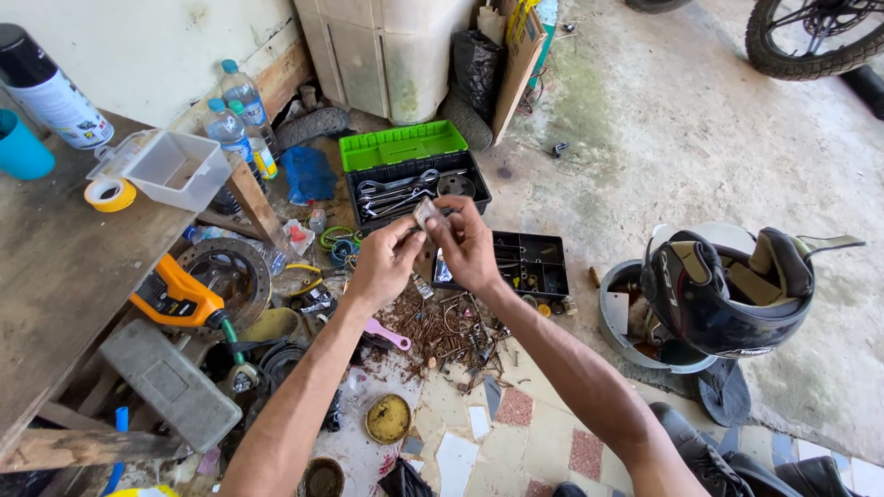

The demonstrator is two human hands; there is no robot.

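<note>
On a cluttered concrete workshop floor, above a black plastic toolbox with a green lid (416, 175) holding steel wrenches (396, 195), the left hand (385, 262) and right hand (468, 247) together pinch a small flat grey metal piece (425, 213).

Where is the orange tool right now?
In the head view, the orange tool lies on the left, at the edge of the wooden table, beside a round metal disc, left of the left hand.

Table (64, 276) at left carrying spray can (48, 87), cup (20, 147), tape roll (110, 194), toolbox (414, 175) on floor ahead, helmet (723, 290) at right, nail pile (442, 322) below hands.
</note>
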